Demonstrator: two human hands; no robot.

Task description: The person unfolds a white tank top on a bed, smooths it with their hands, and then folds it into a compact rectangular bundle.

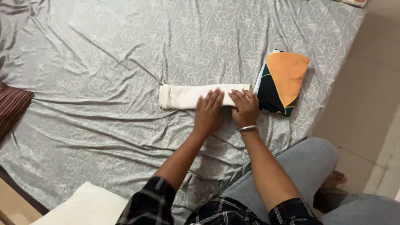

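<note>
Closest to my lens are dark plaid sleeves [150, 204] and a bent knee in grey trousers [306, 162], low in the picture. Beyond them spreads a grey satin bedsheet with a pale flower outline print [104, 62], wrinkled and filling most of what I see; its right edge drops to a beige tiled floor [371, 96].

On the sheet lies a cream cloth folded into a long narrow strip [187, 96], set crosswise near the middle. My left hand [208, 112] lies flat on its right part, fingers spread and not clenched, grasping nothing. My right hand [246, 109], with a silver bangle [247, 128] at the wrist, presses just beside it, fingers bent over the strip's right end; I cannot tell whether they pinch the fabric.

Just right of that end, touching or nearly so, sits a folded orange, black and green patterned cloth [281, 83], close to the bed's edge, so room on that side is tight. Leftward the sheet lies open as far as a maroon striped cushion [12, 106]. A white pillow [83, 206] sits at the near edge.
</note>
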